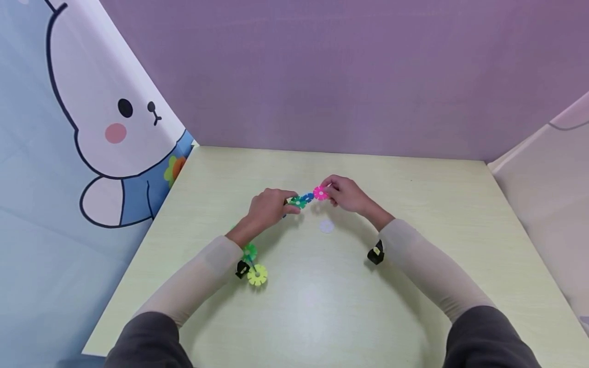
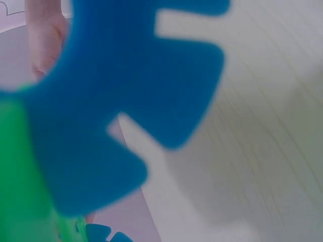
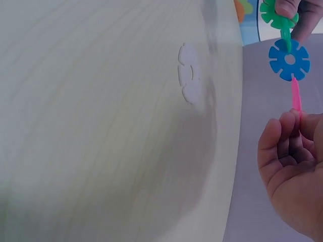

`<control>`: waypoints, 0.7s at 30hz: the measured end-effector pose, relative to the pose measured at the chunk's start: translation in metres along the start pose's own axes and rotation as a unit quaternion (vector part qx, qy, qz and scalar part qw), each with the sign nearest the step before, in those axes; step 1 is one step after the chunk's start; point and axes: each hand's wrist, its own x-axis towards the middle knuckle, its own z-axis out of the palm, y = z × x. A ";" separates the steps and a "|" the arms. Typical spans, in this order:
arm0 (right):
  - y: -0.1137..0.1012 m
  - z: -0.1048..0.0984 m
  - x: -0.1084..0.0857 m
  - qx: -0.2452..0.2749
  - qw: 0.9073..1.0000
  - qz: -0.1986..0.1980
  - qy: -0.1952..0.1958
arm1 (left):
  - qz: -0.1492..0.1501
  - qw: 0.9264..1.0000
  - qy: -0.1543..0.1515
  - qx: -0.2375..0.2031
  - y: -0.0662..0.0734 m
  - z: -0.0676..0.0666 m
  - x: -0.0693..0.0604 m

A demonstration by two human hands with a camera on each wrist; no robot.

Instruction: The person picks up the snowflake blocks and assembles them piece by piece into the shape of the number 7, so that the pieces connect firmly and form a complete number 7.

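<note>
My left hand (image 1: 267, 208) pinches a green notched flower disc (image 1: 298, 203) between thumb and fingers. A blue disc (image 3: 301, 61) joins its edge through another green piece in the right wrist view. At the far side of the blue disc, my right hand (image 1: 348, 194) pinches a pink disc (image 1: 320, 192), its edge meeting a notch of the blue one. How deep it sits I cannot tell. Below my left wrist show another green disc (image 1: 250, 251) and a yellow disc (image 1: 263, 278). Close to the left wrist camera, a blurred blue disc (image 2: 171, 85) fills much of the view.
A white notched disc (image 1: 326, 226) lies on the pale table (image 1: 313, 317) below the hands. Small black wrist devices hang at both cuffs, the right one (image 1: 376, 254) close over the table. A purple backdrop (image 1: 322, 76) rises behind the table, and a cartoon cloth (image 1: 92, 204) hangs at left.
</note>
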 end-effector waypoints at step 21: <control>-0.003 0.001 -0.007 0.027 1.000 0.010 -0.008 | 0.024 0.999 0.022 0.023 0.008 0.005 0.001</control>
